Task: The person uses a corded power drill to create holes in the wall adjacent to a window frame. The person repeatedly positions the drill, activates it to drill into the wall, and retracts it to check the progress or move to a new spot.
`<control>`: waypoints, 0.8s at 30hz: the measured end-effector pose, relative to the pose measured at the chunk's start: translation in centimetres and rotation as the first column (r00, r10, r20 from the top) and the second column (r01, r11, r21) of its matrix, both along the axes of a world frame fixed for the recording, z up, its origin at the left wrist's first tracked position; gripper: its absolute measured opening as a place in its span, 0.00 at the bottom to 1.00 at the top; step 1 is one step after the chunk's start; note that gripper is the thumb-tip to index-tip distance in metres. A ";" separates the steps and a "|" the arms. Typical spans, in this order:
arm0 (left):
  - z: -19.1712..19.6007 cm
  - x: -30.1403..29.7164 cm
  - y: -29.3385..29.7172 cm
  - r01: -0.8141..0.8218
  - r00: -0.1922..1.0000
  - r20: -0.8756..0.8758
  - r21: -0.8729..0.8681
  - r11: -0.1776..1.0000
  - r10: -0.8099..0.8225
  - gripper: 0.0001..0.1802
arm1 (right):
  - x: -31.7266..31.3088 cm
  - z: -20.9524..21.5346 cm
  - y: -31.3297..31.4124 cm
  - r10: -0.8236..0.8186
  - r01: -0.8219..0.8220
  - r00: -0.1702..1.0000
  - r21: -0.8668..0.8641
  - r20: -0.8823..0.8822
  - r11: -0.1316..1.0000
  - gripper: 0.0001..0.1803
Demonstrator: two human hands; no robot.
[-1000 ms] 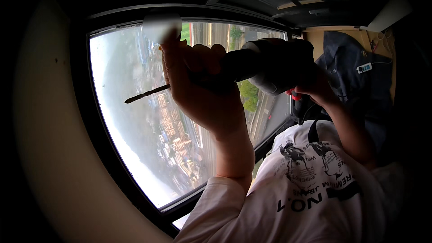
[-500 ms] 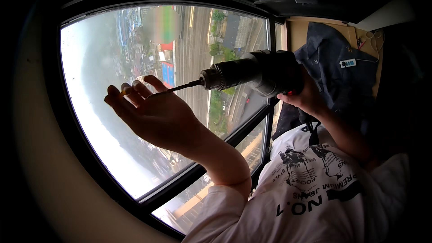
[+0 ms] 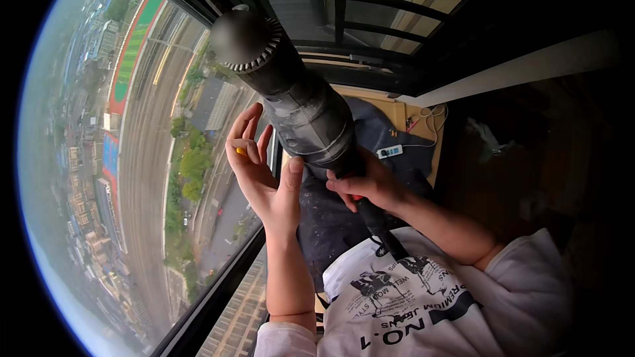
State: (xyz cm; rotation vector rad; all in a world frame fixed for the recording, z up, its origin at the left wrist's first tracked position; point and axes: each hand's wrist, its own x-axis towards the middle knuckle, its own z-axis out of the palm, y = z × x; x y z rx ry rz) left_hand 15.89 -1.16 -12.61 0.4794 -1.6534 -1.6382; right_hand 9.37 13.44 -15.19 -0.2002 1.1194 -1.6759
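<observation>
My right hand (image 3: 380,188) is wrapped round the handle of a large black power drill (image 3: 311,116), near its red trigger. The drill tilts up and away to the left, its toothed chuck (image 3: 276,45) pointing toward the top of the view. The chuck's front is blurred, and no drill bit can be made out. Beside the drill body rises my left hand (image 3: 268,188), thumb and fingers curved and apart. Between two of its fingers sits a small yellow piece (image 3: 241,151), mostly hidden. The drill's cord (image 3: 391,241) runs down from the handle over my white shirt.
A large window pane (image 3: 142,178) fills the left, with tracks and buildings far below. Its dark frame (image 3: 218,284) slants past my left arm. Beyond my right hand, dark cloth (image 3: 413,162) covers a wooden surface holding a white power strip (image 3: 390,151), a pale cable (image 3: 434,122) and small orange pieces (image 3: 394,133).
The view has swung. The drill has gone from level, bit pointing left, to tilted upward. My left hand has come from beyond the bit to beside the drill body, still with the yellow piece.
</observation>
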 end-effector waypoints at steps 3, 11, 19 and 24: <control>-0.2 -1.3 -0.4 0.135 0.987 -0.114 0.240 0.961 -0.110 0.35 | -0.2 0.6 -2.0 -0.004 0.003 0.998 -0.023 -0.059 1.000 0.18; 0.4 0.3 -2.9 0.098 0.989 -0.121 0.090 0.991 -0.086 0.34 | -1.6 5.2 -6.9 -0.084 0.094 0.990 0.084 -0.113 0.992 0.15; 0.6 2.3 0.6 0.207 0.966 -0.163 0.038 0.978 -0.199 0.48 | -3.3 8.4 -9.2 -0.072 0.054 0.970 -0.084 -0.233 0.995 0.17; 4.1 2.9 0.1 0.157 0.988 0.010 -0.020 0.987 -0.157 0.47 | -3.5 12.9 -11.5 -0.066 0.046 0.979 -0.105 -0.191 0.993 0.18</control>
